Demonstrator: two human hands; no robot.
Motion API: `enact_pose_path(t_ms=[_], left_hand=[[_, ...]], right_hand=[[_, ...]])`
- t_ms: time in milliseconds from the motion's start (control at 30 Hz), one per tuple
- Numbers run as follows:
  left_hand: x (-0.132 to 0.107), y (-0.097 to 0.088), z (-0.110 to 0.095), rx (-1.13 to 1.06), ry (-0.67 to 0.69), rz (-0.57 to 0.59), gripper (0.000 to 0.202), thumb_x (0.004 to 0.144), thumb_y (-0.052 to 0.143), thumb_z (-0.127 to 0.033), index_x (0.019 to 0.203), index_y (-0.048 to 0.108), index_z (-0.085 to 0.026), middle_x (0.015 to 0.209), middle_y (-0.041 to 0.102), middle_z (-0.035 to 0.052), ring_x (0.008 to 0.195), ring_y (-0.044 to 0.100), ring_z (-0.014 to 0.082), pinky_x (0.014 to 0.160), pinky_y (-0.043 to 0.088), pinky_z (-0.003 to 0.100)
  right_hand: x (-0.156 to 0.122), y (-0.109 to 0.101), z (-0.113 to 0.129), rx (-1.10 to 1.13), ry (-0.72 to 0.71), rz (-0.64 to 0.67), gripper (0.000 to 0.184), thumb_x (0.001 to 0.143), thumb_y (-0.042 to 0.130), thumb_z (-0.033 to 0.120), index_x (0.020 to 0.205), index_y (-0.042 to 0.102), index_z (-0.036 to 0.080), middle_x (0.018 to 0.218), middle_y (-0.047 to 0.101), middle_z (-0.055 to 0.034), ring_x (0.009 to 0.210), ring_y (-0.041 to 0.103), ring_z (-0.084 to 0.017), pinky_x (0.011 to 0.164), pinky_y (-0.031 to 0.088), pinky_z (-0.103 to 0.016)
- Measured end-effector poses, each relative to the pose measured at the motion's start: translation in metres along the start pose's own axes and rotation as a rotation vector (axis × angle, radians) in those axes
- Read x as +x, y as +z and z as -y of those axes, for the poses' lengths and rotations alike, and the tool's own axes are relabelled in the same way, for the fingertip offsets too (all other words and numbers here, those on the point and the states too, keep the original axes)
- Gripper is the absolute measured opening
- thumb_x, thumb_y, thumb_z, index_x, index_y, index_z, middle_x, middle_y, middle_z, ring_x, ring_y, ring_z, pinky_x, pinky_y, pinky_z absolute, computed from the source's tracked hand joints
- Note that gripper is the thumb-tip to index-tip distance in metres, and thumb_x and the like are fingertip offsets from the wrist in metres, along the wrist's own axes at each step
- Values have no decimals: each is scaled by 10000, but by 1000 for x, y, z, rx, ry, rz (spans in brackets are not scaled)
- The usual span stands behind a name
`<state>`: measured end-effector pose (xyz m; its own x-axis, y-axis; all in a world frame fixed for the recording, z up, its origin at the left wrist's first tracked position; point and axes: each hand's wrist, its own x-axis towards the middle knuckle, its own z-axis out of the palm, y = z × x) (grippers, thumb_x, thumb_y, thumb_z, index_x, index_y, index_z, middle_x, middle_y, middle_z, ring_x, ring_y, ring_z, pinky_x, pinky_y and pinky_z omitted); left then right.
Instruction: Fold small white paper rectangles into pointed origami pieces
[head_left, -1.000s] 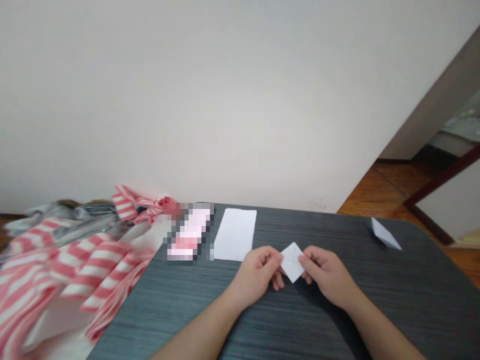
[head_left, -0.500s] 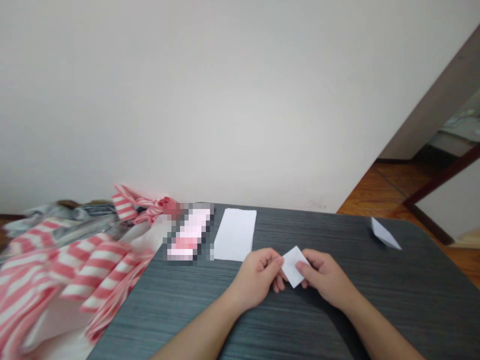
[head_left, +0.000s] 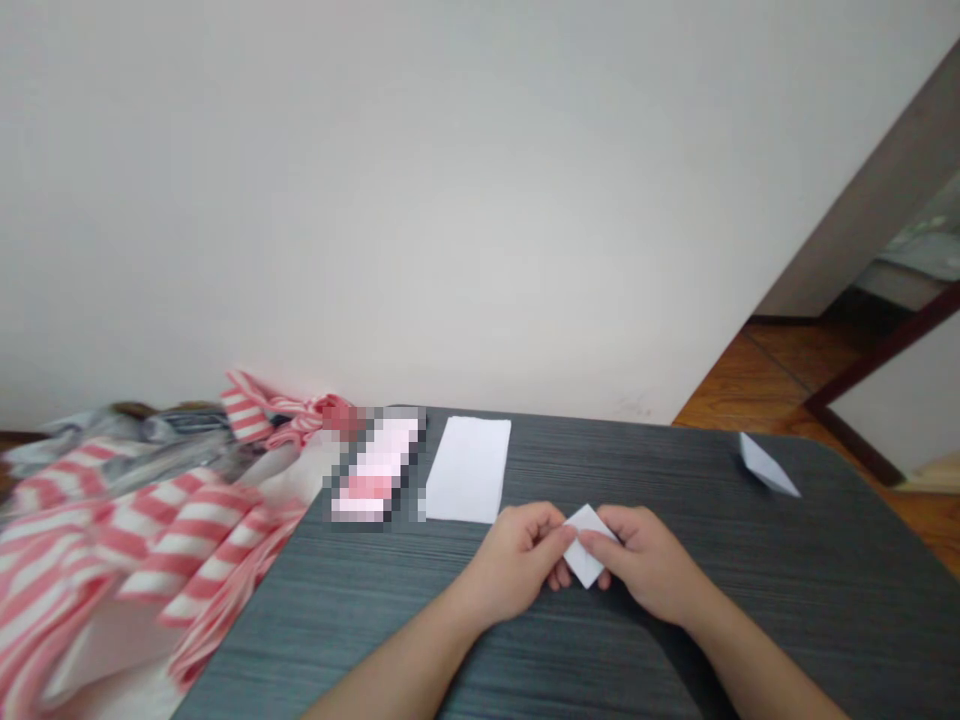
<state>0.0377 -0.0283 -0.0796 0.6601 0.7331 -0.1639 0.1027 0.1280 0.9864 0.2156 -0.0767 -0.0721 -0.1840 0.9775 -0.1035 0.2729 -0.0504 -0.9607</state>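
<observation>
A small folded white paper piece is pinched between both my hands, low over the dark grey table. My left hand grips its left corner with thumb and fingers curled closed. My right hand closes over its right side, thumb lying across the top of the paper. Much of the paper is hidden under my fingers.
A white paper strip lies flat just beyond my hands. A blurred pink and white object lies to its left. A folded white paper shape sits at the far right edge. Red-and-white striped cloth is heaped left of the table.
The paper piece showed as an open diamond held up between my fingertips; now it is lower and more covered, with my right thumb moved across it and my hands closer together.
</observation>
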Motion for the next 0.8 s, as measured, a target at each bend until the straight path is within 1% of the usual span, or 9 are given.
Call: enact_pose_path(t_ms=[100, 267, 433, 567, 700, 800], left_hand=[[0, -1, 0, 10, -9, -16, 330, 875, 538, -448, 727, 548, -153, 551, 610, 5, 469, 530, 102, 476, 398, 204], [1, -2, -1, -4, 6, -56, 332, 880, 531, -441, 706, 534, -158, 545, 611, 4, 455, 521, 99, 469, 392, 202], [1, -2, -1, -19, 16, -60, 317, 884, 531, -430, 724, 536, -156, 548, 615, 8, 455, 524, 101, 470, 396, 203], [1, -2, 0, -24, 23, -64, 321, 889, 526, -427, 720, 531, -154, 551, 618, 12, 457, 528, 100, 472, 399, 203], [2, -4, -1, -24, 26, -92, 316, 898, 518, -417, 728, 531, -150, 543, 617, 10, 449, 523, 98, 468, 400, 202], [2, -4, 0, -24, 25, -96, 317, 899, 516, -413, 728, 536, -147, 541, 619, 11, 446, 523, 98, 464, 399, 201]], right_hand=[[1, 1, -6, -1, 21, -34, 301, 886, 546, 379, 687, 615, 165, 580, 630, -2, 492, 539, -121, 491, 406, -216], [1, -5, -12, 3, 63, -104, 313, 866, 579, 384, 633, 570, 176, 530, 616, 12, 452, 537, -110, 472, 391, -208], [0, -7, -9, 53, 53, -96, 322, 875, 573, 384, 632, 567, 174, 541, 629, 8, 460, 555, -111, 487, 408, -213], [1, -7, -13, 89, 72, -89, 327, 868, 581, 398, 632, 565, 172, 540, 626, 11, 441, 542, -103, 459, 383, -206], [2, -8, -17, 87, 90, -115, 340, 879, 567, 405, 636, 583, 167, 506, 597, 21, 409, 499, -90, 436, 349, -200], [1, -9, -17, 72, 63, -128, 356, 895, 551, 398, 629, 585, 165, 522, 606, 12, 435, 511, -92, 463, 372, -202]])
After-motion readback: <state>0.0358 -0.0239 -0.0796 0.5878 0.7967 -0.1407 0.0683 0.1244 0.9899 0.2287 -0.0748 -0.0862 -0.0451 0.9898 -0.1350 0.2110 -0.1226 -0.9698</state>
